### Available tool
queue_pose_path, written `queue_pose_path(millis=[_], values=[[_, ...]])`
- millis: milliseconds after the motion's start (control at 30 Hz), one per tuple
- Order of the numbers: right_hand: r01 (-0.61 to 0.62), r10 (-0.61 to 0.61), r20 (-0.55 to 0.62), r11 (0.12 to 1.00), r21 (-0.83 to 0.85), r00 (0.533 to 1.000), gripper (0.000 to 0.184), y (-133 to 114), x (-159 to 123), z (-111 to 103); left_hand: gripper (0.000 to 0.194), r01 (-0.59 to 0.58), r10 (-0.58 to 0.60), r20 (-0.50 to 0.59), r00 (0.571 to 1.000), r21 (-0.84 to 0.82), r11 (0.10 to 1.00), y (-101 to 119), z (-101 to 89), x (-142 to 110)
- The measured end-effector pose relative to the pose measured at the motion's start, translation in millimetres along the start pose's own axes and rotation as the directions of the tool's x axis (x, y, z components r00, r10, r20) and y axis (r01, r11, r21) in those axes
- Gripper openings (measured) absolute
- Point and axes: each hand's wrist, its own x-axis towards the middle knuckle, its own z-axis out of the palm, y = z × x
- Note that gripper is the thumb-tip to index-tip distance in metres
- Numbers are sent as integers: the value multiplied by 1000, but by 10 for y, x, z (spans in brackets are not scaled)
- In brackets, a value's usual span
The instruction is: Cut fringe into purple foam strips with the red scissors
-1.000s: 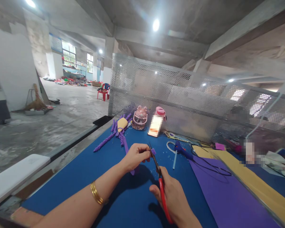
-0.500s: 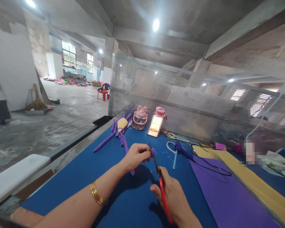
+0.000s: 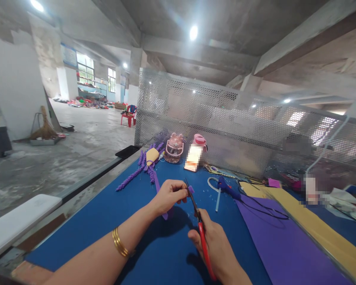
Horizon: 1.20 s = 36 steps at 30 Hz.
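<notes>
The scissors (image 3: 204, 247), with red handles and slim dark metal blades, are in the right hand (image 3: 221, 241), its fingers wrapped around the handles and the thumb on the near side. The left fingers (image 3: 177, 192) are drawn together in a pinch right beside the blade tips; what they pinch is too small and hidden to tell. A small flat purple scrap (image 3: 191, 189) shows just past the tips, and whether it is held or lies loose cannot be told. For a neat cut, I would steady the material close to the blades, keep the left fingertips out of their line, and use short, slow closings near the tips. The scissors point away from the person and slightly left, their long axis running from the right palm up toward the left fingertips. A long, flat purple strip (image 3: 156, 181) passes behind the left hand. Beyond the left fingers, well apart, lie fuzzy purple flower stems (image 3: 130, 179) around a rounded yellow piece (image 3: 152, 156). Right of the blades are a dark blue glue gun (image 3: 229, 187) and a wide purple sheet (image 3: 281, 237), on the smooth blue tabletop (image 3: 97, 227).
</notes>
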Motion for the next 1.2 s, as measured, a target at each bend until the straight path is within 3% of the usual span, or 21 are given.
queue_pose_path(millis=[600, 1200], values=[[-3, 3, -7, 1000, 20, 1000, 63, 37, 5, 26, 19, 1, -1, -2, 1000, 17, 1000, -7, -9, 1], [-34, 37, 11, 987, -155, 999, 55, 40, -11, 56, 18, -5, 4, 6, 1000, 76, 997, -13, 5, -6]])
